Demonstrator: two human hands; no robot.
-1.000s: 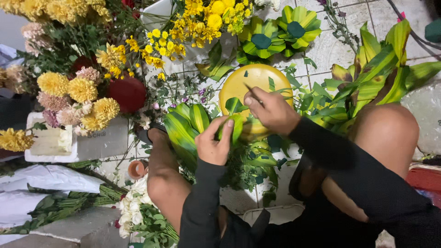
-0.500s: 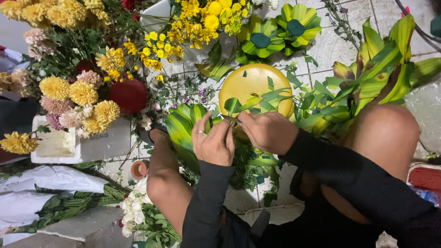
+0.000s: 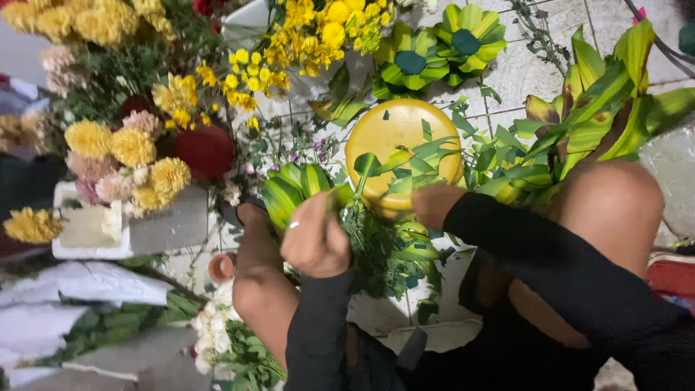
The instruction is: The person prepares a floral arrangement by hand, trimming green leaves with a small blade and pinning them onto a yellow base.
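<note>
My left hand (image 3: 315,237), with a ring on one finger, is closed around a bunch of green stems and leaves (image 3: 378,250) held between my knees. My right hand (image 3: 433,205) sits just right of it, curled into the same bunch, its fingertips hidden by long green leaf blades (image 3: 416,153) that fan up over a round yellow stool top (image 3: 391,130). Striped folded leaves (image 3: 293,190) lie directly left of my left hand. Both arms wear black sleeves.
Yellow and pink chrysanthemums (image 3: 134,156) stand on a white foam block (image 3: 90,230) at left, beside a red round bloom (image 3: 206,150). Folded-leaf rosettes (image 3: 434,47) lie at top, broad yellow-green leaves (image 3: 608,108) at right, white flowers (image 3: 216,326) and a small clay pot (image 3: 221,268) below.
My right hand dropped from over the yellow stool top down to the bunch. My left hand closed tighter around the stems, and both hands drew together.
</note>
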